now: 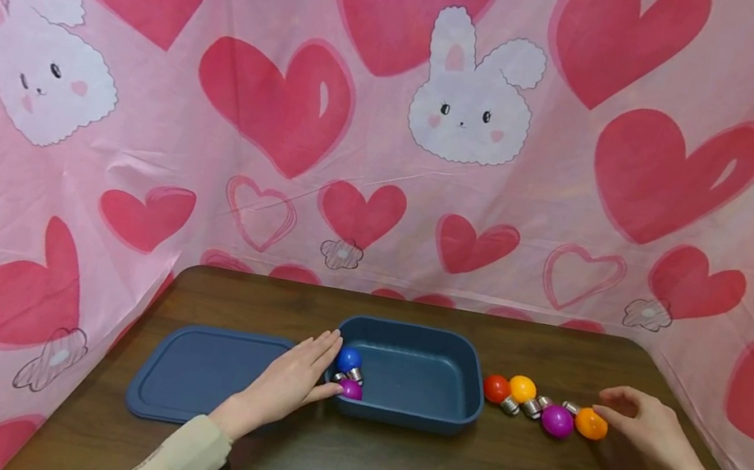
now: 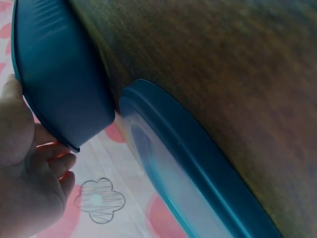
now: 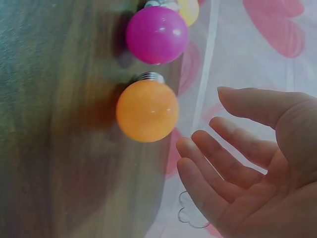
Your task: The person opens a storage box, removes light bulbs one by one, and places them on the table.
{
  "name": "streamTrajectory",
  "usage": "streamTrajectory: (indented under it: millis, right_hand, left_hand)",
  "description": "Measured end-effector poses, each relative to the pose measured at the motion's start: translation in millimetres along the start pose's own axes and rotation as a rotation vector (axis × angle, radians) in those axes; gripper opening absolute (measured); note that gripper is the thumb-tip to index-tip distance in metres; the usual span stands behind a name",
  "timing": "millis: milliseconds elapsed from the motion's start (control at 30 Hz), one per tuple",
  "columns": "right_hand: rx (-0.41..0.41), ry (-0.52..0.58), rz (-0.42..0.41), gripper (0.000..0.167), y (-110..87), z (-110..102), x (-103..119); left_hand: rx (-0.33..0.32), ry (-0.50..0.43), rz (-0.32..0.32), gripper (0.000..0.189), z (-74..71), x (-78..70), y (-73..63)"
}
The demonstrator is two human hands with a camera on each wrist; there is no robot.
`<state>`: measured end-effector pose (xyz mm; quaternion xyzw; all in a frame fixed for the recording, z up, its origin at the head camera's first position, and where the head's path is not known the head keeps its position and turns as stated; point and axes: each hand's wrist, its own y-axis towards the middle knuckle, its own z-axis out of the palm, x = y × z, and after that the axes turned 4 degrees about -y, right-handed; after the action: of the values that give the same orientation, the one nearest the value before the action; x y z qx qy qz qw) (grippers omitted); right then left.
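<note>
A dark blue container (image 1: pixel 402 418) stands on the table with a blue bulb (image 1: pixel 349 359) and a purple bulb (image 1: pixel 351 389) inside, at its left end. My left hand (image 1: pixel 284 376) rests against that left end, fingers fairly straight, thumb at the near rim. The left wrist view shows the same hand (image 2: pixel 37 163) touching the rim. To the container's right my right hand (image 1: pixel 651 431) hovers beside an orange bulb (image 1: pixel 591 424), fingers parted and gently bent. In the right wrist view a gap separates the hand (image 3: pixel 247 163) from the orange bulb (image 3: pixel 147 111).
A dark blue lid (image 1: pixel 204 372) lies left of the container, partly behind my left forearm. Between the container and the orange bulb are a red bulb (image 1: pixel 497 388), a yellow-orange bulb (image 1: pixel 523 388) and another purple bulb (image 1: pixel 557 421). A pink patterned cloth (image 1: pixel 374 160) hangs around the table.
</note>
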<state>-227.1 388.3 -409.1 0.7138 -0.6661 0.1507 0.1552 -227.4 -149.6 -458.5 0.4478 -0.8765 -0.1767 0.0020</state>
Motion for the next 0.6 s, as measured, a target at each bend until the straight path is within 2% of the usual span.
streamTrajectory:
  millis: [300,600]
  right_hand:
    - [-0.021,-0.009,-0.053,0.047,6.9,-1,24]
    - [-0.026,-0.009,-0.192,0.038,18.0,6,62]
  left_hand:
    - [0.008,-0.008,-0.011,0.074,-1.1,0.0,-0.1]
    - [0.006,-0.006,-0.004,0.074,-1.4,-0.4,0.4]
